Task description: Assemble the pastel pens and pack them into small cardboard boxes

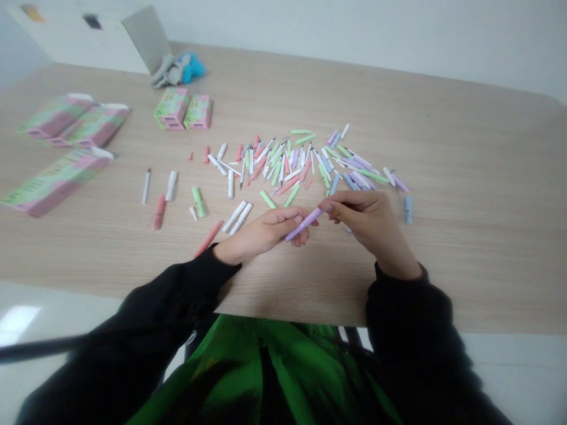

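A purple pen barrel [305,224] is held between both hands near the table's front middle, tilted up to the right. My left hand [274,229] has its thumb and fingers closed around the lower part. The fingertips of my right hand [361,217] pinch the upper right end, and they hide that tip. Just beyond the hands lies a loose pile of pen parts [283,162] in white, green, red, purple and blue. Two white barrels [237,218] and a red barrel [209,237] rest to the left of my left hand.
Pink and green boxes [57,180] lie at the left, with two smaller ones [198,112] farther back. Behind them are a white box [88,35] and a grey and blue item [179,69]. A blue cap [408,210] lies right of my right hand.
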Demonstrator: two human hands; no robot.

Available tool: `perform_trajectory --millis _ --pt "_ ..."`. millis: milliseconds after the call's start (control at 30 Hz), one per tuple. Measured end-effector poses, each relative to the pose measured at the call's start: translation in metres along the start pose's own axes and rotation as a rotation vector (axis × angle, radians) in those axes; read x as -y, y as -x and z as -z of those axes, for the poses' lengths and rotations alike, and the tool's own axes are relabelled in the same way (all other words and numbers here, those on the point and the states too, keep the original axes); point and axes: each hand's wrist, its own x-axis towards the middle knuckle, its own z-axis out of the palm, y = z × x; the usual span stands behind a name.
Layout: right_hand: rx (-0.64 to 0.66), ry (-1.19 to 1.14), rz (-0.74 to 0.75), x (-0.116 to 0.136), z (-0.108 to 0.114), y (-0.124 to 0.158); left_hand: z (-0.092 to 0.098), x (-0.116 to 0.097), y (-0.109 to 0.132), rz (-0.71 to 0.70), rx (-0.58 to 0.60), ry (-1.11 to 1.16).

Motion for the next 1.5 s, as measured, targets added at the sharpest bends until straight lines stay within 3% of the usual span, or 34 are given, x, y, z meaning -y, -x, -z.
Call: perform_trajectory --millis 200,333,600,767,967,1100,1200,1367,1500 --pt "-0.019 -0.159 -0.006 0.0 -0.015 -0.001 0.0 0.003 0.0 0.001 -0.005 0.092" --pt "-0.045 -0.088 0.023 0.0 -0.014 0.0 0.002 0.003 0.0 -0.016 -0.02 0.122" --pt "-0.145 -0.092 0.036 -0.015 0.007 0.0 0.011 -0.002 0.0 -0.086 -0.076 0.229" --pt "-0.255 0.226 -0.015 -0.031 0.03 -0.007 0.024 -0.008 0.005 -0.206 -0.14 0.098" --pt "-0.036 0.702 -0.142 -0.048 0.03 -0.009 0.033 -0.017 0.011 -0.3 -0.251 -0.272" --pt "-0.091 0.819 -0.197 -0.054 0.034 -0.019 0.039 -0.021 0.016 -0.28 -0.369 -0.417" --pt "-0.131 0.914 -0.233 -0.058 0.044 -0.036 0.042 -0.021 0.02 -0.254 -0.425 -0.422" --pt "-0.04 0.979 -0.255 -0.063 0.054 -0.068 0.045 -0.021 0.024 -0.247 -0.517 -0.333" --pt "0.039 0.983 -0.223 -0.056 0.048 -0.086 0.047 -0.024 0.028 -0.208 -0.569 -0.306"
